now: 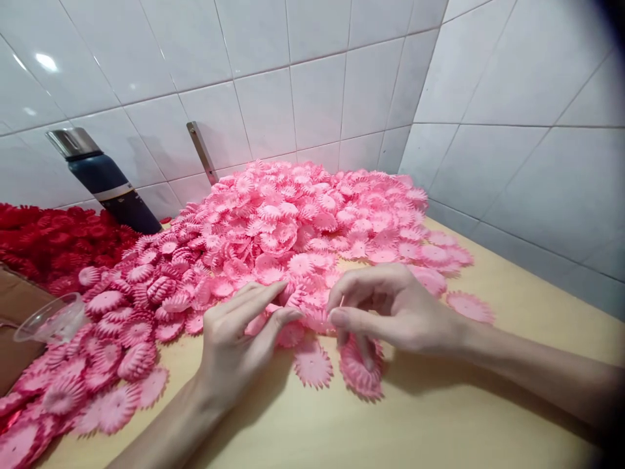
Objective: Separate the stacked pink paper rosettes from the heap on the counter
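In front of me, my left hand [241,335] has thumb and forefinger closed around the edge of a pink petal disc [294,294], a thin round piece with a notched rim. Close to its right, my right hand [390,309] pinches thumb and forefinger together; what they hold, if anything, is too small to name. Its lower fingers reach down onto a darker pink ruffled disc [364,381] on the table. Beside that lies a flat pale pink disc [313,365]. Just behind both hands rises a large heap of pink petal discs [293,215].
The pale wooden table [303,430] meets white tiled walls [312,85]. At left are a pile of red pieces [58,244], a dark blue bottle [110,179], a clear plastic cup [53,319] and a cardboard box [17,326]. A metal strip [201,151] leans against the wall.
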Motion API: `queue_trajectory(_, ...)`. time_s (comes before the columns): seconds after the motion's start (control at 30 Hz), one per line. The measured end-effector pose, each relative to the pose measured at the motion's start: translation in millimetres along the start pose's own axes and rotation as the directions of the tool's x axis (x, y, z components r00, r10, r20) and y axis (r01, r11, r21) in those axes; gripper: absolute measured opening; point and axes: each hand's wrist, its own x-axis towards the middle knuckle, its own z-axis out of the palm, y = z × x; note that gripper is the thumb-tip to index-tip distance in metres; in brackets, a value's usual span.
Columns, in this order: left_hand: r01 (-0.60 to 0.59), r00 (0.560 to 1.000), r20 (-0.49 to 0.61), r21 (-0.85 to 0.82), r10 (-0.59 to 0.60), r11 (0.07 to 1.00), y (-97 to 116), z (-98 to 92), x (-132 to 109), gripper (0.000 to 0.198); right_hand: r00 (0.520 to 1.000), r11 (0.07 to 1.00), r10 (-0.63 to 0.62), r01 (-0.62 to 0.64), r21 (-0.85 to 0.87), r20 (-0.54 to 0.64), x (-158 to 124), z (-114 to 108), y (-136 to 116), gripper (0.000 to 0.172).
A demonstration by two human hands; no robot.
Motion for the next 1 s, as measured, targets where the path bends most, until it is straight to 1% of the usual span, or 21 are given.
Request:
queue_trajectory(0.03, 0.027, 1.000, 0.008, 0.010, -0.027, 1.000, -0.2, 0.2, 0.0, 0.017, 1.000, 0.998, -0.006, 0.007, -0.056, 0.022, 0.1, -0.7, 1.0, 0.014)
queue_trajectory(0.1, 0.061, 0.998, 0.021, 0.021, -0.062, 0.998, -0.4, 0.3, -0.6, 0.018, 0.996, 0.979, -0.087, 0.085, -0.186, -0.002, 1.9, -1.4, 4.3, 0.015)
queue_trajectory(0.13, 0.071, 0.997, 0.022, 0.022, -0.071, 0.997, -0.4, 0.1, -1.2, 0.018, 0.989, 0.960, -0.140, 0.125, -0.251, -0.041, 3.4, -1.6, 6.3, 0.019)
queue_trajectory(0.2, 0.088, 0.996, 0.013, 0.022, -0.088, 0.996, -0.1, -0.4, -2.5, 0.022, 0.966, 0.926, -0.212, 0.150, -0.346, -0.147, 6.3, -1.8, 9.9, 0.027)
queue_trajectory(0.23, 0.104, 0.995, 0.009, 0.018, -0.104, 0.994, 0.1, -0.7, -3.0, 0.024, 0.949, 0.916, -0.239, 0.149, -0.372, -0.208, 7.4, -1.9, 11.2, 0.027)
queue_trajectory(0.3, 0.156, 0.988, 0.015, -0.001, -0.156, 0.988, 0.6, -1.1, -3.5, 0.028, 0.900, 0.904, -0.304, 0.169, -0.394, -0.312, 8.4, -2.2, 12.3, 0.022)
queue_trajectory(0.33, 0.189, 0.982, 0.020, -0.015, -0.189, 0.982, 0.7, -1.2, -3.5, 0.031, 0.871, 0.896, -0.349, 0.202, -0.396, -0.346, 8.2, -2.2, 12.0, 0.018)
queue_trajectory(0.4, 0.225, 0.974, 0.034, -0.042, -0.224, 0.973, 0.6, -1.2, -3.3, 0.037, 0.817, 0.871, -0.437, 0.281, -0.402, -0.376, 6.7, -1.7, 10.4, 0.015)
queue_trajectory(0.47, 0.206, 0.978, 0.034, -0.051, -0.205, 0.977, 0.2, -0.8, -3.3, 0.038, 0.793, 0.852, -0.487, 0.339, -0.400, -0.365, 4.4, 0.0, 8.5, 0.018)
queue_trajectory(0.53, 0.172, 0.985, 0.033, -0.053, -0.171, 0.984, 0.1, 0.1, -3.7, 0.033, 0.794, 0.841, -0.511, 0.381, -0.384, -0.330, 2.4, 3.0, 7.1, 0.021)
queue_trajectory(0.63, 0.161, 0.987, 0.038, -0.076, -0.158, 0.984, 1.4, 2.2, -4.8, 0.029, 0.797, 0.817, -0.545, 0.435, -0.379, -0.261, 0.7, 8.6, 6.2, 0.022)
queue_trajectory(0.73, 0.165, 0.986, 0.053, -0.086, -0.161, 0.982, 3.7, 3.5, -5.7, 0.027, 0.796, 0.781, -0.570, 0.448, -0.435, -0.203, 0.1, 12.8, 5.4, 0.020)
queue_trajectory(0.87, 0.205, 0.978, 0.062, -0.081, -0.200, 0.975, 5.3, 3.0, -6.7, 0.021, 0.801, 0.737, -0.584, 0.455, -0.500, -0.131, 0.3, 14.9, 4.0, 0.019)
queue_trajectory(0.93, 0.226, 0.973, 0.073, -0.078, -0.220, 0.971, 4.9, 3.0, -7.2, 0.018, 0.813, 0.740, -0.571, 0.450, -0.499, -0.113, 0.5, 14.8, 4.0, 0.019)
queue_trajectory(1.0, 0.238, 0.969, 0.093, -0.089, -0.230, 0.967, 3.9, 3.5, -7.9, 0.017, 0.836, 0.759, -0.539, 0.432, -0.488, -0.099, 0.3, 14.3, 4.6, 0.017)
